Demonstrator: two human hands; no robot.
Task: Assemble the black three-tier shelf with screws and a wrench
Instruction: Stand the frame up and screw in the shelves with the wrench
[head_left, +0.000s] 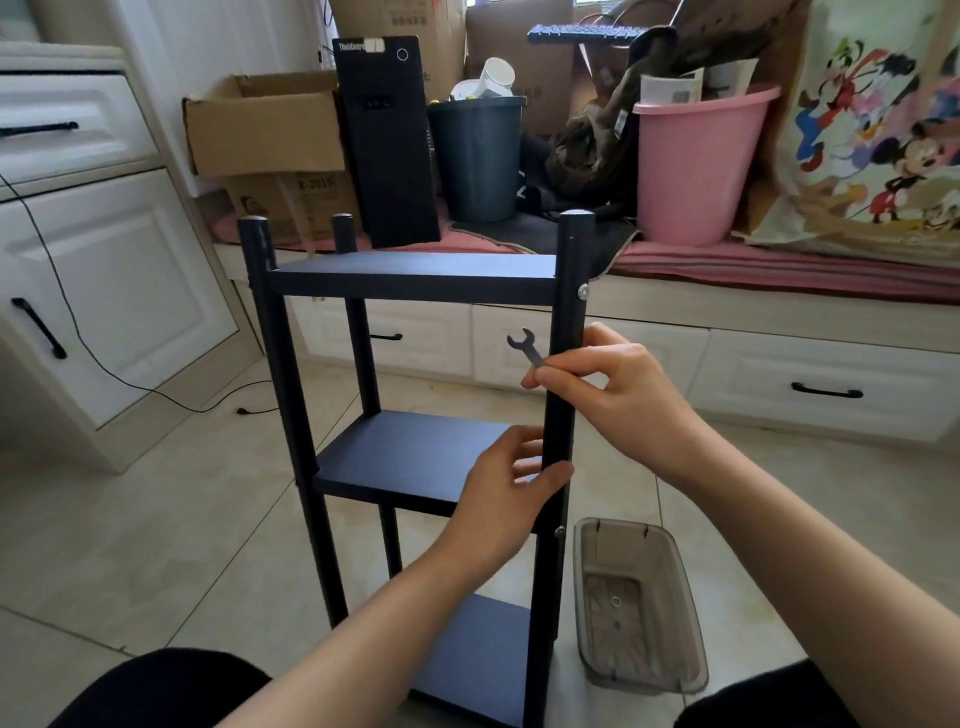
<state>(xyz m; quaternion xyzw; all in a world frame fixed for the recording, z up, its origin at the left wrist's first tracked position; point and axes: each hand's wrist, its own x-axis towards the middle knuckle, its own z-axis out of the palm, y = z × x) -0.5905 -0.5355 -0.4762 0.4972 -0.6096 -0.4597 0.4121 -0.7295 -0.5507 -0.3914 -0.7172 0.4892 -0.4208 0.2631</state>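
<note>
The right hand's fingers (558, 376) pinch the wrench (525, 349) just left of the shelf's front right post (569, 332), which blocks any straight path rightward. Above them a screw (583, 292) sits on that post under the top tier (415, 275), which closes the way up. Left of these fingers the bay between top and middle tier (415, 452) is open air through to the rear post (363, 358). Below, the left hand's fingers (550, 478) wrap the same post at the middle tier's corner. Right of them a clear plastic bin (691, 613) stands on the floor (156, 519); left of the shelf the floor lies bare.
</note>
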